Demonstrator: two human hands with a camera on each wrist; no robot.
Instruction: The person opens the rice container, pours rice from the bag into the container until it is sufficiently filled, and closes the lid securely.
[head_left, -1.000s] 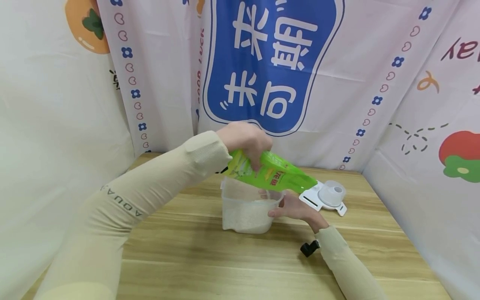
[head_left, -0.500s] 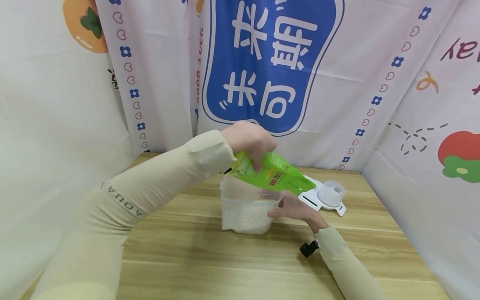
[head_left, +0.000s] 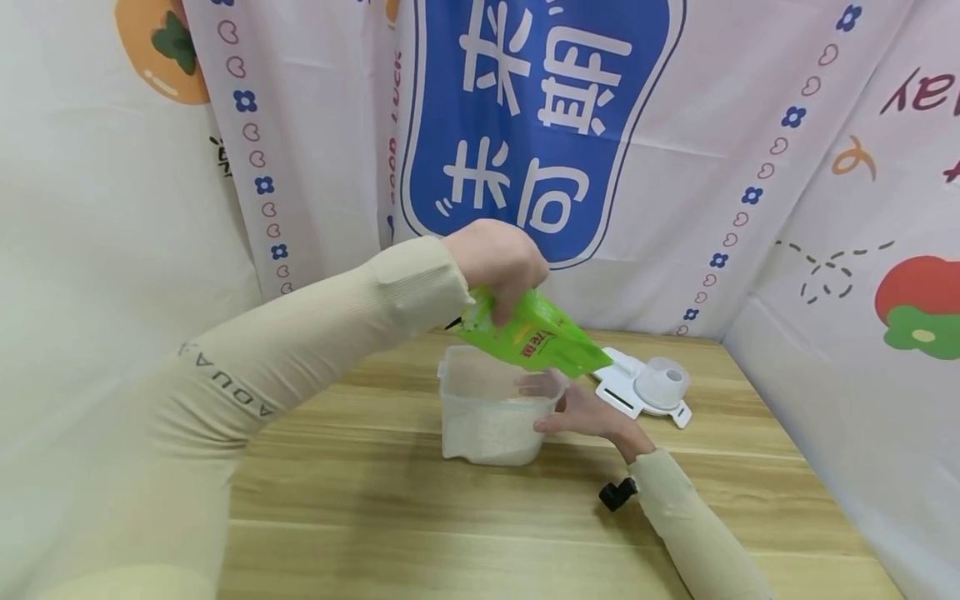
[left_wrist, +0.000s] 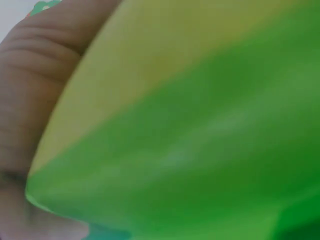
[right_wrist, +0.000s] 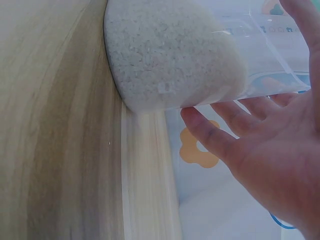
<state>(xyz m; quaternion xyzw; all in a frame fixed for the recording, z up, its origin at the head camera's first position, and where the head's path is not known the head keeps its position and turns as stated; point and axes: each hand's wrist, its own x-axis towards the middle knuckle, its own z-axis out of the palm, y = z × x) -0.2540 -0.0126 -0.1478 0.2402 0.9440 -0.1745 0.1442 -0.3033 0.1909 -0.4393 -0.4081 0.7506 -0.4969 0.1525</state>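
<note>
**Left hand tips green pouch over rice container**

Left hand grips the green pouch from above, fingers curled round its upper end, and holds it tilted with the lower end slanting down over the clear plastic container. In the left wrist view the green pouch fills nearly the whole frame, with the hand pressed against its edge. The container stands on the wooden table and is partly filled with white rice. Right hand rests against the container's right wall, fingers spread and nearly straight; the right wrist view shows the open palm touching the clear wall above the rice. Right of the container, just behind the right hand, a white lid lies flat on the table. A small black clip sits by the right wrist, nearer the viewer than the container.
</note>
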